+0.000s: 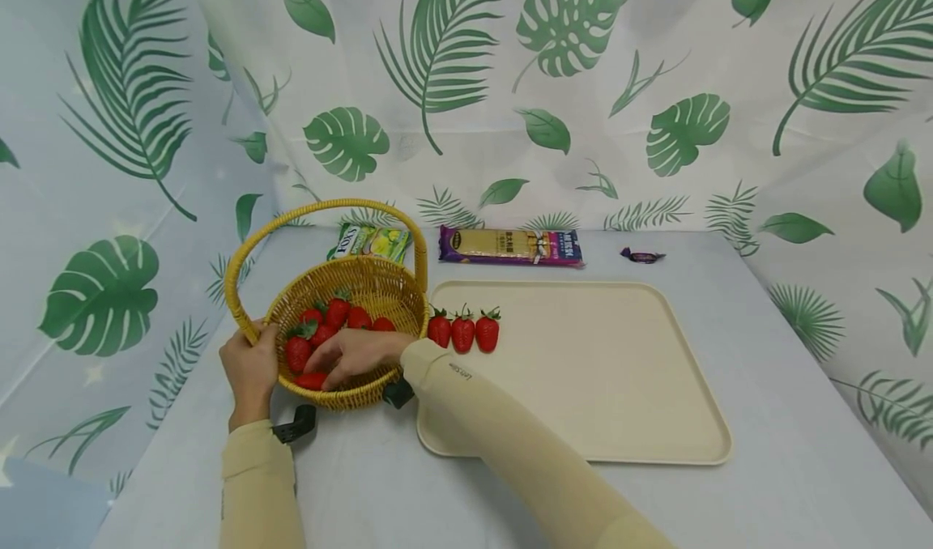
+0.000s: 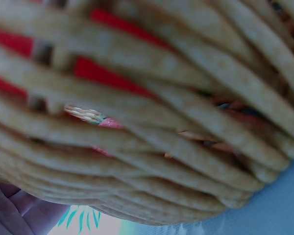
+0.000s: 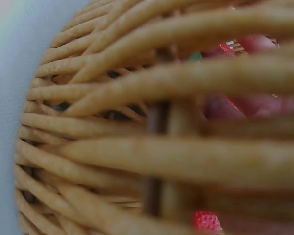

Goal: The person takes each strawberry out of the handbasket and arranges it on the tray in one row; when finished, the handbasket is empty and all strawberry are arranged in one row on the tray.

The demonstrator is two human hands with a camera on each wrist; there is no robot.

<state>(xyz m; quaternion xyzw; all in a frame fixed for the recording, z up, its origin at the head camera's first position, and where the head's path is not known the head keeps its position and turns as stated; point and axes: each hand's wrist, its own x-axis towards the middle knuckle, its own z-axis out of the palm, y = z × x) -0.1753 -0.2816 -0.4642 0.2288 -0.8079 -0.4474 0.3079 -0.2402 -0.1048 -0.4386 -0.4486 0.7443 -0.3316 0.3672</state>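
Observation:
A yellow woven basket [image 1: 350,399] with a tall arched handle stands at the left, tipped a little towards me. My left hand [image 1: 250,364] grips its left rim at the foot of the handle. Inside lie several red strawberries [image 1: 338,312] with green leaves. My right hand [image 1: 357,353] reaches in over the right rim, its thumb and fingers curled about a strawberry [image 1: 311,380] near the front wall. Close-up wicker [image 2: 152,132] fills the left wrist view, with part of the left hand [image 2: 19,210] below. The right wrist view shows mostly basket weave [image 3: 225,156], hiding the fingertips.
Right of the basket lies a beige tray [image 1: 583,371], with three strawberries [image 1: 462,333] in a row at its upper left. Behind stand a green candy bag [image 1: 370,241], a long purple-and-gold packet [image 1: 510,246] and a small wrapped candy [image 1: 642,255]. A leaf-patterned curtain encloses the table.

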